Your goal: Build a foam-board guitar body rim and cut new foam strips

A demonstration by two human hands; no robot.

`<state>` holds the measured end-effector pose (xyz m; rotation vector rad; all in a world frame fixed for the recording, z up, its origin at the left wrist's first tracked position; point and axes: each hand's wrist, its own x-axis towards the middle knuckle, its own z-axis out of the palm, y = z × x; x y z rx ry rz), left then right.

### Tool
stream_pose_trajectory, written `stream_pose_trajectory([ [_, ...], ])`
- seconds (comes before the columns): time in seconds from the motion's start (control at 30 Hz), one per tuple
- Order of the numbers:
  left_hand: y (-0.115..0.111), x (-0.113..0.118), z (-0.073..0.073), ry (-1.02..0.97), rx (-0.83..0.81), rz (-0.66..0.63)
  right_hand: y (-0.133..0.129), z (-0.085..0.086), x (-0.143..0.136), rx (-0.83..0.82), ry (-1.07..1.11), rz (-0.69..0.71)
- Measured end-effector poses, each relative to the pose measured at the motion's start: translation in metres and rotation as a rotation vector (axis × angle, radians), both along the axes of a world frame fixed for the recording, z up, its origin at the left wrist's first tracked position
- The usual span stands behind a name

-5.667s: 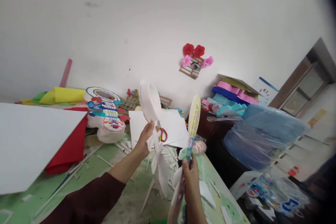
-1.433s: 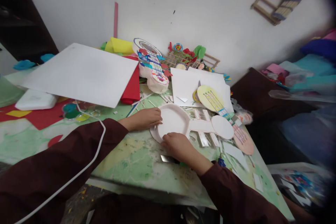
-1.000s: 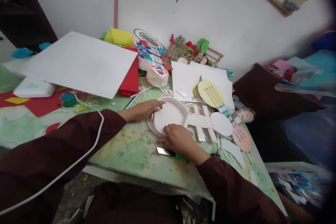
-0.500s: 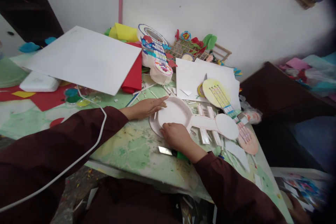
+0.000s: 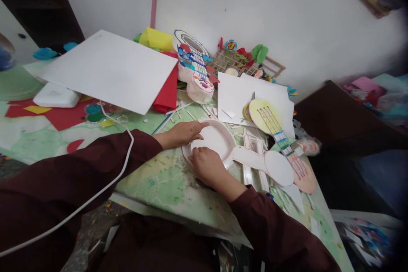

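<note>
A white guitar-shaped cutout lies on the table, its round body (image 5: 216,138) edged by a raised rim and its neck (image 5: 250,157) running right to a smaller disc (image 5: 279,168). My left hand (image 5: 185,133) rests on the body's upper left rim, fingers reaching over the edge. At the lower left rim, my right hand (image 5: 207,165) pinches the rim wall with bent fingers. Two white strips (image 5: 247,174) lie beneath the neck.
Behind are a large white board (image 5: 111,70), a decorated guitar model (image 5: 199,66) and white sheets (image 5: 231,95). A yellow stringed model (image 5: 266,115) lies right. A white cable (image 5: 123,165) crosses my left sleeve. Scraps surround the work.
My right hand has shifted slightly left and up along the rim. The knife blade and green handle beside it no longer show. The whole view has shifted slightly.
</note>
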<state>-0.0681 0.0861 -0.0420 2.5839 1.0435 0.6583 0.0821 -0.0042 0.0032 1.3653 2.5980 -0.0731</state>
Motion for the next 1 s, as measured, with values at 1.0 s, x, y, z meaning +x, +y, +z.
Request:
stream_pose_trajectory([
  [1.0, 0.003, -0.002, -0.007, -0.013, 0.1, 0.006, -0.048, -0.006, 0.019, 0.15, 0.359, -0.313],
])
